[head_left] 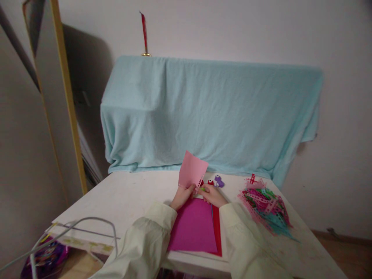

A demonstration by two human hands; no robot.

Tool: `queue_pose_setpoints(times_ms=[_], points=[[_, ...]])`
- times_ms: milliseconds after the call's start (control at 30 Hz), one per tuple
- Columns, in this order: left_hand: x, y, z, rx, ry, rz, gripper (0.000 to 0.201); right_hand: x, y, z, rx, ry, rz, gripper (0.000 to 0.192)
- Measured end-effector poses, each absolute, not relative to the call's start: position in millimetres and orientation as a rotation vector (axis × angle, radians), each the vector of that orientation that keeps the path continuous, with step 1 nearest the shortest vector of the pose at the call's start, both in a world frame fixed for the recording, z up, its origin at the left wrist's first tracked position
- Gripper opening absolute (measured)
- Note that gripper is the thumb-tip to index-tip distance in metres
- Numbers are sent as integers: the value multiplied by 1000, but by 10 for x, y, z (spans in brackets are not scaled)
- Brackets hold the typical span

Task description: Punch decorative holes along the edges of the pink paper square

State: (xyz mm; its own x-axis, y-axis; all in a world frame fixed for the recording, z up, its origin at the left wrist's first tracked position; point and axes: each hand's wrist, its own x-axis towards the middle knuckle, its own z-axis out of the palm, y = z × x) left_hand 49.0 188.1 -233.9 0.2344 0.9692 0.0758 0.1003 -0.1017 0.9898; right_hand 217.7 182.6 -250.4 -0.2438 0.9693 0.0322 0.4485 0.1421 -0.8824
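- The pink sheet [192, 169] is held at its lower edge by the left hand [183, 197], whose thumb is laid over the paper and whose fingers are closed on it.
- The sheet is tilted up and away from the hands, and a row of small holes is seen along its right edge.
- A small green item [202, 189] is pinched in the curled fingers of the right hand [215, 196], close by that edge; whether the paper is also touched by this hand cannot be told.
- Just beyond the right hand, a red piece [210, 182] and a purple piece [220, 181] with eye-like spots are seen on the counter [122, 197].
- Below the hands, nearer the body, a magenta sheet [193, 228] is laid over a red sheet [217, 234], which is left showing along the right.
- Well to the right of the hands, a loose pile of punched strips [269, 207] in pink, red, green and teal is spread.
- Beyond the hands, a bulky shape is covered by a pale blue cloth [215, 112].
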Motion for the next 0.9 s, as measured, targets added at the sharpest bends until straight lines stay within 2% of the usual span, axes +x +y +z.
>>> queue_pose_setpoints(times_ms=[467,900], points=[[487,1946,-2490,1505,1093,1050,29,2174,1787,-2441,-1330,-1794,1062,42],[472,1927,-2449,1560,1095,1057,29,2177,1773,-2416,-1269,-1837,1058,40]])
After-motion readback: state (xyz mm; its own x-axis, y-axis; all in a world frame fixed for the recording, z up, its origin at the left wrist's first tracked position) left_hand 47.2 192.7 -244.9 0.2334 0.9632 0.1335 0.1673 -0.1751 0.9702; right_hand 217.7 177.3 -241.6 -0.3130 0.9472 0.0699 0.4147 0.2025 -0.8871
